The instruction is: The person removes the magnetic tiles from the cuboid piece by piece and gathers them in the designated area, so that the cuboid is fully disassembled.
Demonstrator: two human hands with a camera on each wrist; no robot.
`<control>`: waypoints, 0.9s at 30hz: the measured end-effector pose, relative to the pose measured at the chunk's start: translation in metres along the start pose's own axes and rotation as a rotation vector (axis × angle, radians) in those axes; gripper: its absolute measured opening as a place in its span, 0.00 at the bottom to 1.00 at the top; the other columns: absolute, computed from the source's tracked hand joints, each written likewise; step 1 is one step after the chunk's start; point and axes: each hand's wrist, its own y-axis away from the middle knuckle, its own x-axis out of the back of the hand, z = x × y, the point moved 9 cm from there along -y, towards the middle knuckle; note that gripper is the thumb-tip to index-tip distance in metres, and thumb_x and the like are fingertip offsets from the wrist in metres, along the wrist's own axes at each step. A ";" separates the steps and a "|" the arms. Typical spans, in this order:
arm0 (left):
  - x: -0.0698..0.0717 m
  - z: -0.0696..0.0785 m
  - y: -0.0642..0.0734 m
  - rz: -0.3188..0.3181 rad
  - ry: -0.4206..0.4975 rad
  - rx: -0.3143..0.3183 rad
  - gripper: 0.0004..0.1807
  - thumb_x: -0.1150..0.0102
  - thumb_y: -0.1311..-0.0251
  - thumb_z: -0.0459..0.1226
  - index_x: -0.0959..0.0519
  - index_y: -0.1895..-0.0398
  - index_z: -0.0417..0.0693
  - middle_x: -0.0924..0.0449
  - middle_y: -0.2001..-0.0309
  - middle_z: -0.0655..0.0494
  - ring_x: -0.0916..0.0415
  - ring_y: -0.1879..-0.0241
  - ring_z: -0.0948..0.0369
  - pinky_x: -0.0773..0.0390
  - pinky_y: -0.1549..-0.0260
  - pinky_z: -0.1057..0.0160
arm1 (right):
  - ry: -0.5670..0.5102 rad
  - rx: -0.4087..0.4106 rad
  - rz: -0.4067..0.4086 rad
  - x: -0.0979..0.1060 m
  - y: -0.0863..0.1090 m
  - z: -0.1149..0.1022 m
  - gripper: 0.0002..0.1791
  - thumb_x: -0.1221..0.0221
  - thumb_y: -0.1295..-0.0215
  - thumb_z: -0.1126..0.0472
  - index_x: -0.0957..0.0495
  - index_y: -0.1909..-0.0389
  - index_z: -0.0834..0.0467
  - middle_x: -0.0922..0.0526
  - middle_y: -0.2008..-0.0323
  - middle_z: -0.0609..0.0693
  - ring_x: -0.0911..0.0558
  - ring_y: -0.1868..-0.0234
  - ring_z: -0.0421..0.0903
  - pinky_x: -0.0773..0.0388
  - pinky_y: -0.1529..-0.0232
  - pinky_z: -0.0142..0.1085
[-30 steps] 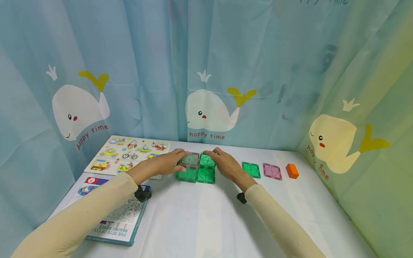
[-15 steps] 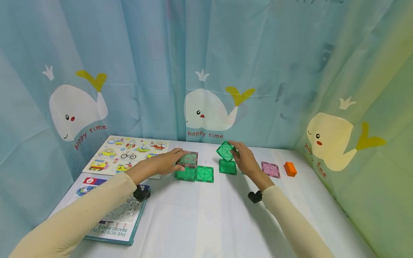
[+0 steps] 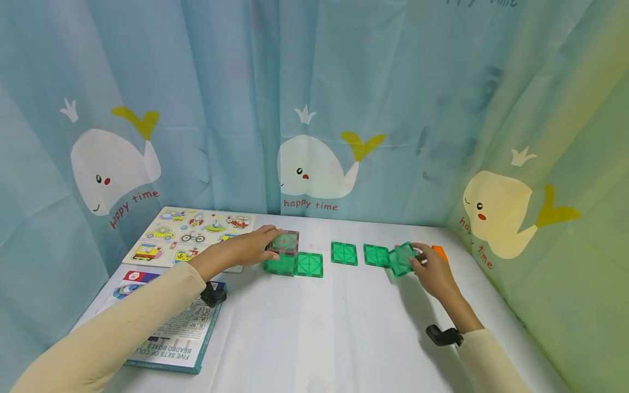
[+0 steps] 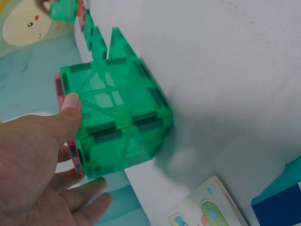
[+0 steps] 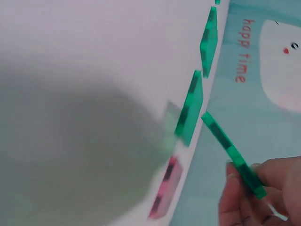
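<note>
My left hand holds a small box of magnetic tiles with green sides and a pink tile on top. In the left wrist view the thumb presses near the pink edge. A flat green tile adjoins the box on its right. My right hand pinches a tilted green magnetic tile by its edge, raised over the row. Two green tiles lie flat to its left. A pink tile lies below, hidden by the held one in the head view.
An orange block stands behind the right hand. At the left lie a picture puzzle board and a boxed bead set. Curtains with whales enclose the table's back and sides.
My right hand has lifted a green tile off the one beside the box and carried it right, over the pink tile. My left hand stays on the box.
</note>
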 end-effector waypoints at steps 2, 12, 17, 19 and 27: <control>0.000 0.000 0.000 0.001 0.002 -0.004 0.39 0.48 0.18 0.49 0.50 0.13 0.47 0.50 0.17 0.41 0.37 0.23 0.43 0.30 0.29 0.41 | -0.007 -0.047 -0.028 0.004 0.012 0.014 0.26 0.45 0.19 0.64 0.34 0.27 0.70 0.18 0.53 0.71 0.12 0.62 0.57 0.14 0.67 0.42; -0.002 -0.002 -0.001 0.005 0.015 -0.003 0.39 0.48 0.18 0.48 0.50 0.13 0.49 0.50 0.16 0.43 0.37 0.22 0.44 0.30 0.28 0.41 | -0.075 -0.256 -0.142 0.005 0.051 0.055 0.31 0.45 0.18 0.60 0.42 0.25 0.73 0.18 0.56 0.68 0.13 0.63 0.51 0.17 0.67 0.37; -0.003 -0.003 -0.001 0.007 0.006 -0.009 0.39 0.48 0.18 0.49 0.50 0.13 0.49 0.50 0.17 0.43 0.36 0.23 0.44 0.29 0.29 0.42 | 0.006 -0.283 -0.179 0.004 0.056 0.062 0.32 0.45 0.18 0.57 0.42 0.26 0.74 0.16 0.60 0.65 0.16 0.66 0.49 0.20 0.68 0.39; -0.002 -0.002 -0.001 0.012 0.002 -0.016 0.39 0.48 0.18 0.49 0.50 0.14 0.48 0.50 0.17 0.42 0.35 0.24 0.44 0.29 0.29 0.42 | 0.046 -0.292 -0.201 0.004 0.056 0.065 0.33 0.45 0.18 0.56 0.42 0.27 0.74 0.16 0.60 0.65 0.17 0.66 0.50 0.20 0.68 0.41; -0.001 0.001 0.001 0.011 0.010 -0.011 0.39 0.47 0.18 0.48 0.49 0.14 0.46 0.50 0.17 0.41 0.36 0.23 0.42 0.30 0.29 0.41 | 0.217 -0.237 -0.300 -0.009 0.059 0.070 0.28 0.42 0.22 0.61 0.35 0.37 0.81 0.19 0.56 0.74 0.19 0.58 0.60 0.19 0.54 0.58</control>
